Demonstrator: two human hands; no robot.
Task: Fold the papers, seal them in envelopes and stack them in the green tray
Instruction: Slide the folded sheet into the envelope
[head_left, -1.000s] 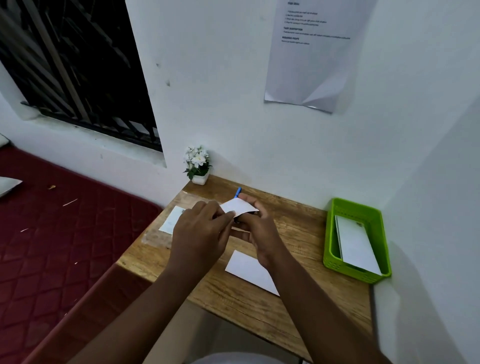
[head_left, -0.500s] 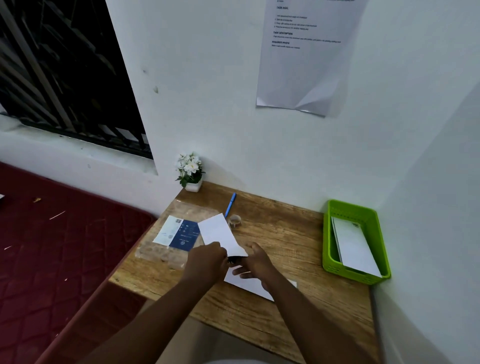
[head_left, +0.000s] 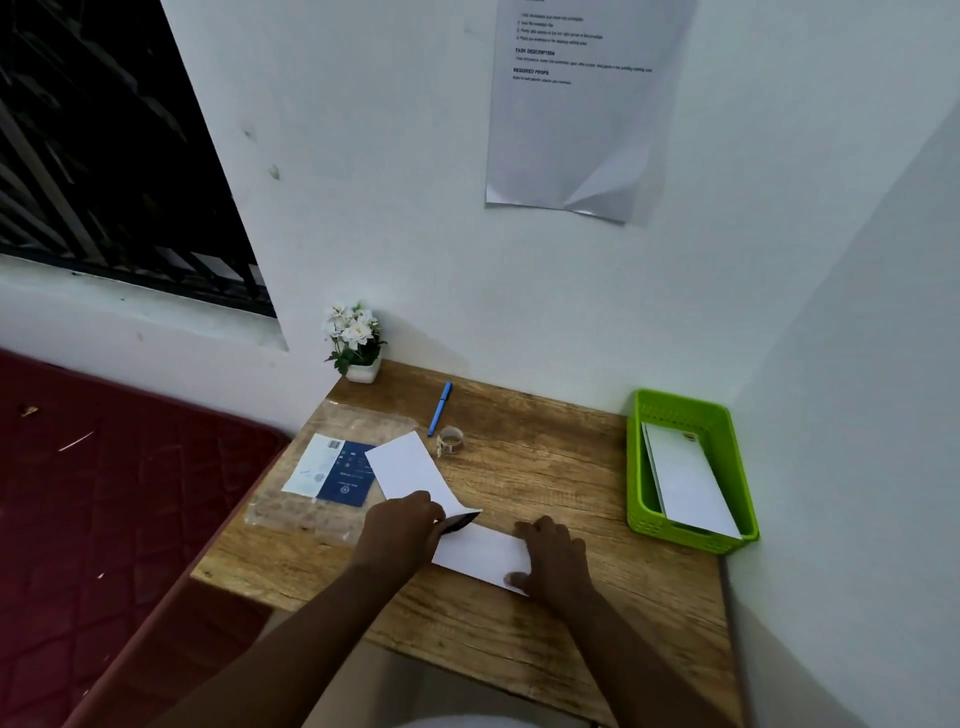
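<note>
Both bare forearms reach forward over the near edge of the table — the left hand (head_left: 402, 525) curled, fingers pinching a white paper (head_left: 408, 470); the right hand (head_left: 553, 553) lies palm down, fingers loosely bent, pressing an envelope (head_left: 478, 556).

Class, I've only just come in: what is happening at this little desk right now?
A person is packing letters at a wooden desk. The left hand holds a folded white paper at its near end, beside the mouth of a white envelope that the right hand presses flat. The green tray already holds a white envelope. A blue pen and tape roll lie further back.
</note>
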